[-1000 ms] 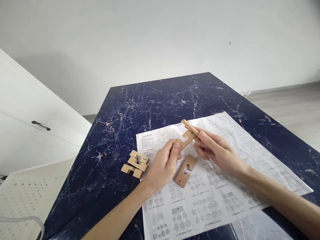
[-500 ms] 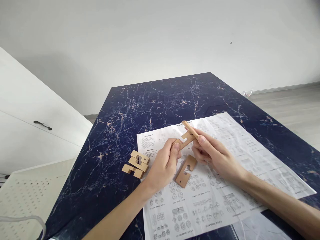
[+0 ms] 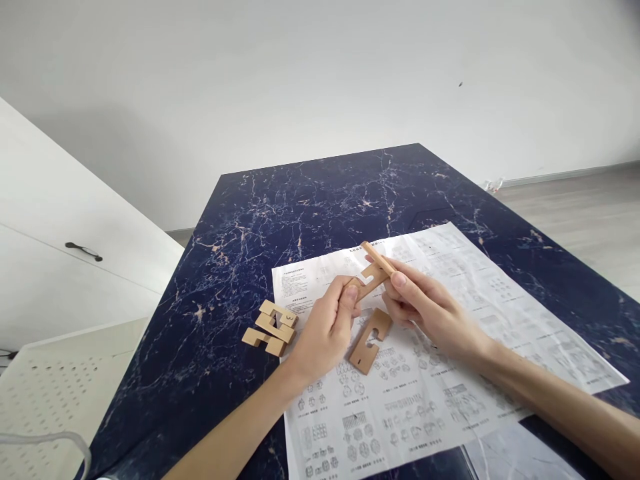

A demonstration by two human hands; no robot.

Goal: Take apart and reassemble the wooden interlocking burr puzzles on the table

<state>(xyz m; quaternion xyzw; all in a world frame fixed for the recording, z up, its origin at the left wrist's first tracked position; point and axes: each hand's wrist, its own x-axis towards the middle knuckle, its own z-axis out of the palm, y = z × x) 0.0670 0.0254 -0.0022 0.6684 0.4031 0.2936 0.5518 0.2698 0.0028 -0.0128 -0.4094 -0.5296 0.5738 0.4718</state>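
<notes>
Pale wood, cut flat and notched, is what both of our hands meet on: a notched puzzle piece (image 3: 371, 278) held just above the instruction sheet (image 3: 450, 373). Our left hand (image 3: 327, 327) pinches its near, lower end between thumb and fingertips, while our right hand (image 3: 425, 310) pinches a thin wooden strip (image 3: 379, 257) that sits across the piece's far end, seemingly lodged in a notch, though the joint itself is too small to read. The notched piece's long axis runs from lower left up to the right, so it spans the gap between the two hands; the strip crosses it, running from upper left down toward our right fingers. Each hand is equally close to its own part, with the crossing nearer our right.

Just below the hands, a second slotted piece (image 3: 370, 341) lies flat on the sheet, its long axis roughly parallel to the held one and between both wrists. To the left, off the paper's edge, a small stack of wooden pieces (image 3: 273, 325) rests on the dark blue marbled tabletop (image 3: 310, 193), nearer our left hand.
</notes>
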